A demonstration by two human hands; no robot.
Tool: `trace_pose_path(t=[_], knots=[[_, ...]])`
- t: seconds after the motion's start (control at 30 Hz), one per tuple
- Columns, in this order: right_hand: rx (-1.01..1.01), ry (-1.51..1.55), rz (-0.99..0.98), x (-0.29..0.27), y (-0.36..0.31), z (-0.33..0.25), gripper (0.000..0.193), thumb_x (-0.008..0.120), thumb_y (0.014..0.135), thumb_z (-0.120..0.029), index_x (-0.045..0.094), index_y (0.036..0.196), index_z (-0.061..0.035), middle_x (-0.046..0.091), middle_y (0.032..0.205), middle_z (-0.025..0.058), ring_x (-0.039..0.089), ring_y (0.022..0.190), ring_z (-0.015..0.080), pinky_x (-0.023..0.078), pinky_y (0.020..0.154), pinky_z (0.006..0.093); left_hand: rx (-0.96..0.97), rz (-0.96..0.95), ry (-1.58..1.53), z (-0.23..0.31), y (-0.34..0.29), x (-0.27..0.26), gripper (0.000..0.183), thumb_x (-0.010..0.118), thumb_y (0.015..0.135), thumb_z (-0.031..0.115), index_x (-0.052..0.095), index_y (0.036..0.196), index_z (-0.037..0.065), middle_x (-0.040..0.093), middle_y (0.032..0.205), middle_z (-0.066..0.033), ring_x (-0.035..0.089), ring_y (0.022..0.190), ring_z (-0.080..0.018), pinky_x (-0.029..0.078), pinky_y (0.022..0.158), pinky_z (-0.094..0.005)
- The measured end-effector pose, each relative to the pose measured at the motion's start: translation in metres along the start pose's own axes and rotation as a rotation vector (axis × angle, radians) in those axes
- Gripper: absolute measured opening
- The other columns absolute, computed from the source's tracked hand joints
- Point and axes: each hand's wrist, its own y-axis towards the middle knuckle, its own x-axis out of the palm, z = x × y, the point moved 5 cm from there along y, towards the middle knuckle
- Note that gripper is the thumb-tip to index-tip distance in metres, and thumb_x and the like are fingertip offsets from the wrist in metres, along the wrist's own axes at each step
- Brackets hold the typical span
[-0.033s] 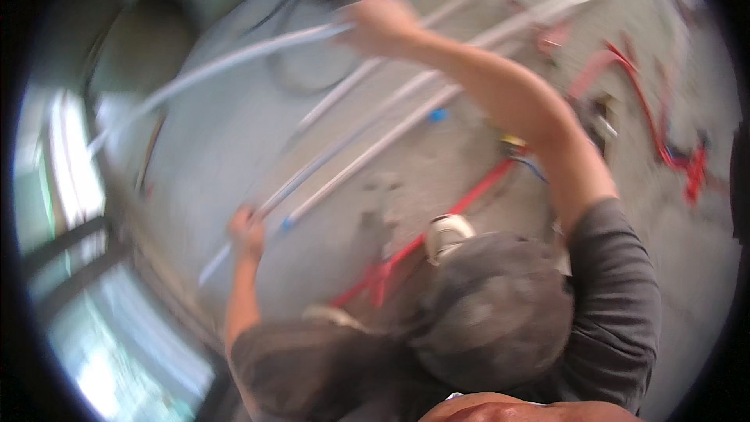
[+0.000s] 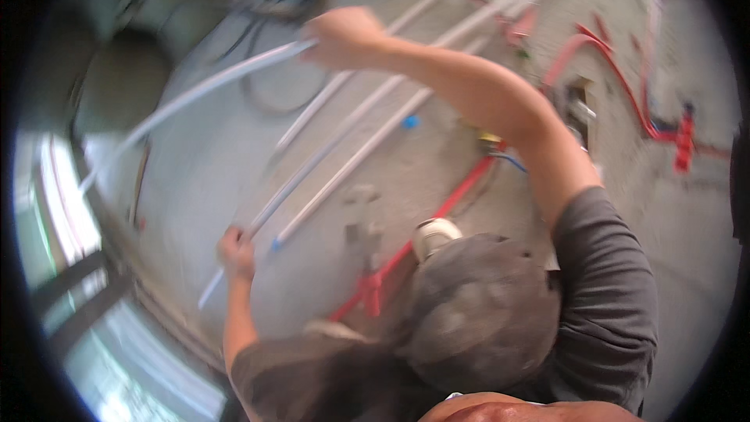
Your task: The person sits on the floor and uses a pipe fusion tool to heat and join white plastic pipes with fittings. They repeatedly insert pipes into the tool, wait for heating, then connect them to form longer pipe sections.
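Left hand (image 2: 237, 252) is clasping a long, pale blue-grey tube (image 2: 312, 164); right hand (image 2: 344, 37) is clasping a whitish, curving tube (image 2: 212, 86).

The blue-grey tube is passing through the left fist; the whitish one is stretching leftward. Below, a straight red bar (image 2: 469, 182) is crossing a grey floor (image 2: 672, 258), which is extending rightward; bright glazing (image 2: 137, 367) is edging the left.

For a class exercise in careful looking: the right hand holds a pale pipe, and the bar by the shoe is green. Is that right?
Not quite: the bar by the shoe is red, not green, as the head view shows. The rest stands: the right hand holds a pale pipe.
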Motion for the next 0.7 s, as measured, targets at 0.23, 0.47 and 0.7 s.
trace_pose_path(t=[0.23,0.47,0.7], knots=[[0.056,-0.035,0.089,-0.099,-0.058,-0.002,0.040,0.074,0.089,-0.049,0.079,0.102,-0.0112,0.074,0.085,0.0145,0.072,0.090,0.0326,0.054,0.075,0.0452,-0.074,-0.342,-0.155,0.149,0.121,0.012,0.029,0.070,0.090,0.022,0.063,0.110,0.002,0.070,0.085,-0.0148,0.065,0.079,-0.0254,0.050,0.070,-0.0439],[0.095,0.079,0.141,-0.107,-0.066,0.003,0.048,0.078,0.087,-0.056,0.079,0.106,-0.0123,0.072,0.082,0.0114,0.071,0.076,0.0280,0.057,0.071,0.0416,0.188,-0.243,-0.075,0.199,0.176,0.029,0.029,0.074,0.089,0.030,0.072,0.098,0.003,0.069,0.088,-0.0186,0.064,0.076,-0.0334,0.050,0.071,-0.0446],[0.029,0.030,0.234,-0.082,-0.073,0.056,0.042,0.075,0.091,-0.047,0.073,0.103,-0.0074,0.068,0.084,0.0158,0.064,0.077,0.0335,0.050,0.073,0.0436,0.204,0.204,-0.053,0.210,0.156,-0.007,0.038,0.080,0.082,0.010,0.064,0.115,0.001,0.066,0.107,-0.0140,0.064,0.093,-0.0301,0.052,0.085,-0.0412]])
